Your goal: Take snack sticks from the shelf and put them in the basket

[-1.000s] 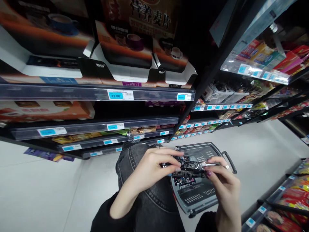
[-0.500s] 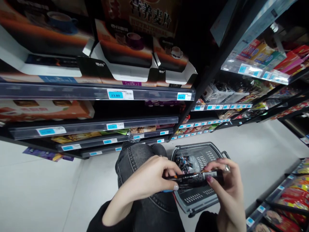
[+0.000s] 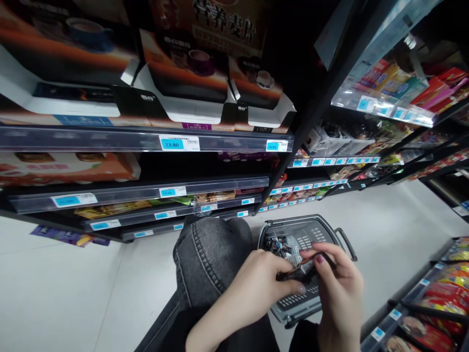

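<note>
My left hand (image 3: pixel 262 278) is closed on the left end of a slim dark packet (image 3: pixel 307 267) with orange and white marks. Fingers and thumb of my right hand (image 3: pixel 340 281) pinch the packet's other end, so both hands hold it between them. It looks bent and partly hidden by the fingers; whether it is one packet or more, I cannot tell. Below the hands, a grey shopping basket (image 3: pixel 289 315) stands on the floor beside my knee. Inside it, toward the left, lie several small dark packets (image 3: pixel 276 246) and something in clear plastic.
Open cardboard display boxes (image 3: pixel 190 110) with cup pictures fill the shelf (image 3: pixel 128 139) in front. A dark blue packet (image 3: pixel 73 91) lies in the left box. A purple package (image 3: pixel 66 234) juts out low at left. Another shelf with bagged goods (image 3: pixel 439 298) stands at lower right.
Both hands have drawn closer together, the left one moving right along the packet. The packet, stretched out straight before, now looks bent and more covered by the fingers.
</note>
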`<action>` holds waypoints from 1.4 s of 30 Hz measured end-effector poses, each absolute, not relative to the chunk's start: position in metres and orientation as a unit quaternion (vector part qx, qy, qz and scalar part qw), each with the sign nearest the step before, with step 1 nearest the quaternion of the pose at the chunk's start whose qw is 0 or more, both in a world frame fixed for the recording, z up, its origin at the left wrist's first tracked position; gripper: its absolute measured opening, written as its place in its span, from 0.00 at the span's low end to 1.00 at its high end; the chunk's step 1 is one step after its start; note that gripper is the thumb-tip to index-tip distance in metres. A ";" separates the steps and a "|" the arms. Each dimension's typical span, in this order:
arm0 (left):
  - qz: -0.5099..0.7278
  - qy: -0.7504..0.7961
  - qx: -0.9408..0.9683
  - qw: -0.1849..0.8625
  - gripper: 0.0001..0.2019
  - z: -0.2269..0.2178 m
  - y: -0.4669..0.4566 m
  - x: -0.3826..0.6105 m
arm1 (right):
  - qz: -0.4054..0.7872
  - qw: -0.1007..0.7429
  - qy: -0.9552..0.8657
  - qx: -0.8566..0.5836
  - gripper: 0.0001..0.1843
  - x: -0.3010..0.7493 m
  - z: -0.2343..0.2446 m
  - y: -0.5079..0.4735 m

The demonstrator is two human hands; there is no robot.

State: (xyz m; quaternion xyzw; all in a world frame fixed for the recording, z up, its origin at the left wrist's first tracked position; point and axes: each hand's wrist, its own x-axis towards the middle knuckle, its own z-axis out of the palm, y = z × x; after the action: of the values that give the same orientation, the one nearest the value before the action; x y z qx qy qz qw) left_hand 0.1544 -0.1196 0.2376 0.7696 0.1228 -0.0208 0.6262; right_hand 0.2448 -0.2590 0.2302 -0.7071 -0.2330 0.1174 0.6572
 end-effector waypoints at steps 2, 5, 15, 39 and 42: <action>-0.046 0.106 0.749 0.652 0.19 0.237 -0.117 0.154 | 0.132 0.672 -0.236 -0.690 0.07 0.242 0.229 -0.259; -0.094 0.090 0.727 0.674 0.22 0.242 -0.116 0.153 | 0.126 0.662 -0.238 -0.700 0.08 0.238 0.232 -0.257; -0.035 0.100 0.711 0.695 0.18 0.248 -0.130 0.155 | 0.080 0.609 -0.301 -0.729 0.10 0.235 0.244 -0.255; 0.231 0.274 0.550 0.754 0.14 0.233 -0.117 0.157 | 0.093 0.418 -0.463 -0.776 0.28 0.235 0.228 -0.243; 0.288 0.284 0.510 0.759 0.13 0.224 -0.114 0.156 | 0.061 0.390 -0.492 -0.776 0.27 0.232 0.230 -0.236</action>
State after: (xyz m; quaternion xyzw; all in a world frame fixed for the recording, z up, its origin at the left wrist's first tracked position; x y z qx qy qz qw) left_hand 0.1564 -0.1141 0.2236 0.5104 0.2841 0.2884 0.7586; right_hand 0.2319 -0.2360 0.2304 -0.7757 -0.4921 0.0606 0.3905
